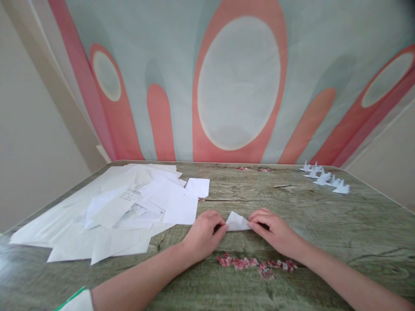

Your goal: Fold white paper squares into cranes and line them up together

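A small folded piece of white paper (236, 222), roughly triangular with a peak at its top, lies between my hands just above the wood-grain table (259, 285). My left hand (207, 231) pinches its left corner between thumb and fingers. At the right corner my right hand (271, 229) holds it in the same kind of pinch. Whether the paper touches the tabletop I cannot tell. Several small white folded paper figures (322, 177) with upright points stand grouped at the back right.
A wide pile of loose white sheets (126, 207), some with writing, spreads over the table's left side. Square white sheets (197, 187) lie at its right edge. A patterned pink and grey-green backdrop (181, 129) rises behind the table.
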Motion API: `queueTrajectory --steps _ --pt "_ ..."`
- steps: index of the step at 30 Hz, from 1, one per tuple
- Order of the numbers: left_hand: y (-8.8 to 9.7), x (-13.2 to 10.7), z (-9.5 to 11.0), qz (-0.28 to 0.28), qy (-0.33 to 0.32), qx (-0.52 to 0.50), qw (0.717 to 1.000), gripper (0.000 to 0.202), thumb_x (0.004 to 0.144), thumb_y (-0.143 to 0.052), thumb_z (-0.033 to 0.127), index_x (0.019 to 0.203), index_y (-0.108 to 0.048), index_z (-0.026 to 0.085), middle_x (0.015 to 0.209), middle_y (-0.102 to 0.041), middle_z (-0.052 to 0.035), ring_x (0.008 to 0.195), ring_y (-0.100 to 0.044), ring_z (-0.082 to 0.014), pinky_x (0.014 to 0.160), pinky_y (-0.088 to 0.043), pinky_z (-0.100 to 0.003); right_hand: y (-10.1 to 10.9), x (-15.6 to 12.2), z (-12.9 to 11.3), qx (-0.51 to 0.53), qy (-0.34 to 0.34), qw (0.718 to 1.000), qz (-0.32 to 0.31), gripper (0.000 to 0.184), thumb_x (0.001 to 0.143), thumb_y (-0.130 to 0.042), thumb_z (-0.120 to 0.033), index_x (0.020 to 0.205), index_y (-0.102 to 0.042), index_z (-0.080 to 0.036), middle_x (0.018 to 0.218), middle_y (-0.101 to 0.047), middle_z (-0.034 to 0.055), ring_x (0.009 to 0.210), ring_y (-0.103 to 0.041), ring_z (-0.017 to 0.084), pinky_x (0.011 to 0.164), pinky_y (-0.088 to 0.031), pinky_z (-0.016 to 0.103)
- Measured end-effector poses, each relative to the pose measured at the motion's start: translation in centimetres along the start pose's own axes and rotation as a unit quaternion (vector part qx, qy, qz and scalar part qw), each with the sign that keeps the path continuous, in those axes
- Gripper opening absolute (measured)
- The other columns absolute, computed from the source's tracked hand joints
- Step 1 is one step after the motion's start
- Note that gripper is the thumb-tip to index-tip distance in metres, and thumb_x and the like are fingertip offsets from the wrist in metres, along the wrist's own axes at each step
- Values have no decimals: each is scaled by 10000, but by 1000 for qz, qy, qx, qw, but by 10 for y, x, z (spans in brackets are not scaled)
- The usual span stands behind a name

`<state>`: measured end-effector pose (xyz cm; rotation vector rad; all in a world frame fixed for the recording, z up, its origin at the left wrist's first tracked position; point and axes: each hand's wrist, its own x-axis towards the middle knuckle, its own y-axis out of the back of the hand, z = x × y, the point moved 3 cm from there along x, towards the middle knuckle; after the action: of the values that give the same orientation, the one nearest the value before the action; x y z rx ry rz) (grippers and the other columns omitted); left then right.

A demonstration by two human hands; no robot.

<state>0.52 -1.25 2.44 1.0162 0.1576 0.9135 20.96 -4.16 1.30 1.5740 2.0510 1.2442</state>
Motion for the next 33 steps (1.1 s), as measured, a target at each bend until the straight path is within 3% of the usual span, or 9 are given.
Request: queueTrajectory --steps 4,8,13,20,23,26,28,30,33 --pt "0 2 -3 -3 25 3 1000 161 850 -488 206 731 -586 161 764 -589 -32 776 -543 -169 719 -423 -273 -2 9 4 -9 -42 999 -17 265 895 -440 -319 703 -569 -189 749 -599 25 750 -536 164 688 -403 291" --pt "0 3 -8 0 50 -8 999 133 841 -498 213 909 -608 182 807 -609 -24 770 -549 -169 726 -421 -277 -3 20 4 -32 -84 995 -53 229 876 -450 -327 717 -535 -186 702 -571 -2 662 -513 140 595 -351 251" --pt "-3 3 -14 15 62 -19 998 245 828 -517 195 1066 -576 208 836 -625 -12 803 -559 -175 771 -424 -293 -6 29 6 -55 -127 988 -64 235 867 -442 -341 709 -527 -189 683 -589 -2 641 -514 143 573 -317 248" --pt "-3 2 -11 5 -1 44 999 243 861 -480 205 1064 -614 217 866 -604 -42 840 -550 -187 781 -433 -319 -12 32 7 -85 -156 982 -63 221 865 -436 -350 740 -538 -199 741 -622 17 677 -547 158 588 -322 250" --pt "-1 3 -3 4 -21 100 995 225 857 -500 244 1042 -627 228 987 -580 -70 930 -533 -215 819 -430 -359 -14 32 7 -95 -157 981 -58 217 865 -436 -346 748 -544 -198 756 -628 28 685 -554 161 596 -326 251" --pt "-4 2 10 -33 -42 139 989 324 856 -509 299 1170 -538 224 1261 -485 -81 1159 -429 -254 950 -367 -417 -15 34 8 -97 -157 981 -59 216 863 -438 -337 744 -548 -193 750 -630 34 679 -558 160 594 -329 248" --pt "-8 0 18 -64 -44 150 986 486 864 -488 365 1306 -393 188 1396 -355 -90 1272 -317 -255 1025 -300 -421 -15 35 8 -98 -155 981 -61 218 861 -440 -329 731 -546 -190 728 -627 31 664 -554 154 591 -328 245" --pt "-13 -3 22 -98 -40 150 983 599 874 -438 446 1374 -274 159 1450 -259 -98 1318 -245 -248 1064 -252 -410 -14 35 7 -96 -152 982 -58 215 857 -445 -323 724 -546 -189 705 -622 26 647 -547 148 586 -327 241" --pt "-17 -7 22 -135 -32 146 980 639 886 -367 507 1394 -226 145 1465 -217 -100 1336 -209 -240 1087 -212 -399 -14 35 6 -95 -152 983 -50 199 848 -455 -313 725 -552 -189 694 -614 20 626 -533 139 572 -321 234"
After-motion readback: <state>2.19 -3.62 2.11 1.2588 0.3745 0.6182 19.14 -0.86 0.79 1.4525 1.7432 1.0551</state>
